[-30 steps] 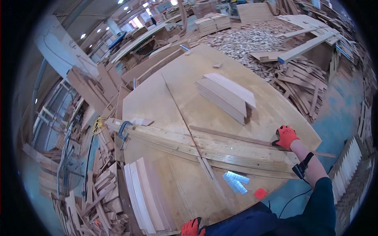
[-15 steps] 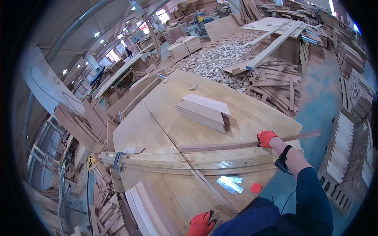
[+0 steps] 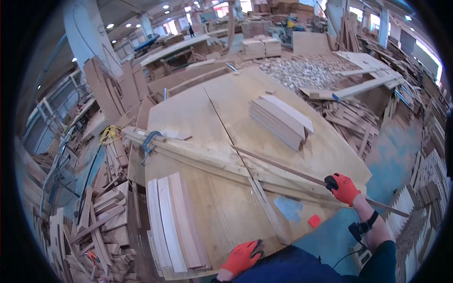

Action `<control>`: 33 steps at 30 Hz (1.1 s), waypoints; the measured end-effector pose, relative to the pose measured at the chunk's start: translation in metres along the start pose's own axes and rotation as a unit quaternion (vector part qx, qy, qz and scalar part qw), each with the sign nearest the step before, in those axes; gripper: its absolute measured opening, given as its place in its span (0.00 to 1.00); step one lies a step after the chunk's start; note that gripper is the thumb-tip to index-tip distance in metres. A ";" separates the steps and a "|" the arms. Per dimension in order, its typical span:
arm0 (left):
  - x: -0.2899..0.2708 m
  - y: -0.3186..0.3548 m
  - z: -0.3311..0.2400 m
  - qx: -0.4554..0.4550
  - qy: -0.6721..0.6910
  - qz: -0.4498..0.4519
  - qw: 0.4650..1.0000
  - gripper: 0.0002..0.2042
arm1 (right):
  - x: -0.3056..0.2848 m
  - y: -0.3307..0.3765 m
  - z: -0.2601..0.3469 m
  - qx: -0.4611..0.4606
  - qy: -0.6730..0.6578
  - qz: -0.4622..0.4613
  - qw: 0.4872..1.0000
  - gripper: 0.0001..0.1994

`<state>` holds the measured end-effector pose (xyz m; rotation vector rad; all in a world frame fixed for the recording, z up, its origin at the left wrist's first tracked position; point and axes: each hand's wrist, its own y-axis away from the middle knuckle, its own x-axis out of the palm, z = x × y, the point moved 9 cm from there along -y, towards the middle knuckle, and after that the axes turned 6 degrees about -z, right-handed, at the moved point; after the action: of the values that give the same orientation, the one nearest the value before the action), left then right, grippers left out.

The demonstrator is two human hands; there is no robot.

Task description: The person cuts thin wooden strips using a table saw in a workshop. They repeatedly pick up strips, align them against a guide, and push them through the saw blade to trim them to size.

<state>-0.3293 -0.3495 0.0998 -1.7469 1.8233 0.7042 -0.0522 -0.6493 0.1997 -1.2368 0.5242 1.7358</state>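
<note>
An orange-gloved right hand [image 3: 343,187] grips a long thin wooden strip [image 3: 283,168] lying aslant across the pale plywood workbench [image 3: 198,118], its end jutting past the bench's right edge. The left hand [image 3: 243,257] rests flat at the bench's near edge, beside a row of smooth planks [image 3: 172,221]. A blue clamp [image 3: 150,141] pins a long batten [image 3: 203,158] at the bench's left edge; stacked boards [image 3: 281,120] sit beyond.
</note>
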 end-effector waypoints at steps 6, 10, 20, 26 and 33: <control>0.061 -0.036 -0.038 -0.019 0.393 0.065 0.917 0.23 | 0.012 0.117 0.062 0.149 -0.203 0.070 0.965 0.14; 0.096 -0.067 -0.111 0.023 0.450 0.162 0.878 0.21 | 0.013 0.209 0.075 0.274 -0.315 0.062 0.907 0.12; 0.180 -0.116 -0.230 -0.054 0.452 0.173 0.873 0.15 | 0.005 0.350 -0.015 0.283 -0.284 -0.050 0.915 0.31; 0.221 -0.190 -0.349 0.042 0.342 0.019 0.939 0.17 | -0.013 0.526 -0.134 0.415 -0.215 -0.147 0.872 0.26; 0.411 -0.215 -0.454 -0.006 0.298 0.365 0.882 0.18 | -0.035 0.639 -0.200 0.533 -0.272 -0.239 0.765 0.22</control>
<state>-0.1352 -0.9665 0.1491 -1.3242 2.9743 0.4445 -0.4928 -1.1313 0.0489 -0.0007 0.6209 0.9558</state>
